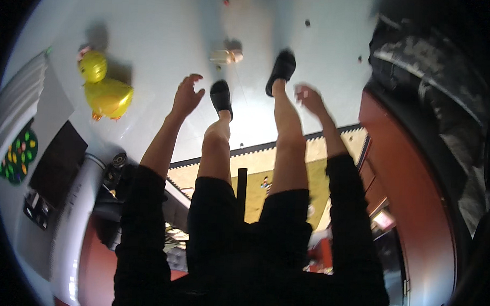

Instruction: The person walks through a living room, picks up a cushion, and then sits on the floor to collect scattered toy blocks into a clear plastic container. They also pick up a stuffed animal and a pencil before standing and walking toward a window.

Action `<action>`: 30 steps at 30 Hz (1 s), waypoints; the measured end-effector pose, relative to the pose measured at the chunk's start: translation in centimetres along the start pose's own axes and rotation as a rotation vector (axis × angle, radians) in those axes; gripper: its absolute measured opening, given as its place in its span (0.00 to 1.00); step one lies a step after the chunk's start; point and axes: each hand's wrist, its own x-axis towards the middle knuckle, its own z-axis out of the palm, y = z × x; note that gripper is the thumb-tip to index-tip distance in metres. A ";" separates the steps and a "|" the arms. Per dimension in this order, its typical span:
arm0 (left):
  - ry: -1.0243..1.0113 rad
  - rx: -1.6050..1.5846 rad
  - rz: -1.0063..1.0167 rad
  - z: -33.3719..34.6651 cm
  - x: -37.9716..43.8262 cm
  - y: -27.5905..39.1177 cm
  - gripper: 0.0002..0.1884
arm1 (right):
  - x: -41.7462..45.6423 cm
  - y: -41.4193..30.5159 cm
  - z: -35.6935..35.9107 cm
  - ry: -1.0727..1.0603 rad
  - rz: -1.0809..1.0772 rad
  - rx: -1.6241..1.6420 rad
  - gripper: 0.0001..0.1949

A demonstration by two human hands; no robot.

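Observation:
My left hand hangs in the air over the pale floor, its thumb apart from the fingers and nothing in its grasp. On the other side, my right hand is also raised off the floor; its fingers are loosely bent and motion-blurred, and I make out no held object. Between the hands are my bare legs, with a black slide sandal on the left foot and another black slide sandal on the right. Left of my left hand, a yellow duck-shaped foil balloon is nearest to it.
Ahead lies a blurred beige object, with several small dark bits scattered about. A reddish-brown wooden furniture panel and dark piled fabric border the right. A dark flat panel stands left. Lower down is a yellowish mat.

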 end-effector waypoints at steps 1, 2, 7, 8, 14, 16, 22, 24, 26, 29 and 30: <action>-0.041 0.068 -0.039 2.6 1.5 -2.2 0.24 | 3.2 -3.5 -1.3 0.039 -0.027 0.063 0.15; -0.067 0.125 -0.048 4.9 4.3 -3.5 0.26 | 7.2 -2.9 -2.1 0.165 -0.086 -0.092 0.16; -0.195 0.561 0.115 14.4 14.2 -6.2 0.39 | 21.1 -1.0 -7.2 0.354 -0.095 -0.361 0.19; -0.174 0.668 0.188 15.3 15.6 -7.6 0.40 | 23.5 -0.8 -7.7 0.380 -0.125 -0.427 0.20; -0.158 0.611 0.306 18.0 20.7 -13.5 0.43 | 33.9 3.7 -10.2 0.612 -0.238 -0.683 0.25; -0.236 0.493 0.223 17.8 21.6 -14.6 0.40 | 36.7 5.3 -10.6 0.640 -0.186 -0.748 0.22; 0.406 0.066 -0.135 14.5 22.3 -21.2 0.41 | 41.6 1.5 -11.1 0.714 -0.450 -0.417 0.18; 0.595 0.080 -0.170 14.1 21.2 -24.2 0.43 | 43.7 -2.9 -11.2 0.807 -0.552 -0.314 0.19; 0.628 0.073 -0.193 14.0 20.5 -25.9 0.43 | 46.0 -7.4 -12.5 0.836 -0.621 -0.346 0.19; 0.649 0.099 -0.193 14.4 18.6 -26.8 0.44 | 49.6 -11.7 -13.4 0.759 -0.666 -0.447 0.18; 0.738 0.175 -0.192 15.0 18.2 -27.1 0.44 | 50.4 -12.7 -13.2 0.712 -0.666 -0.493 0.18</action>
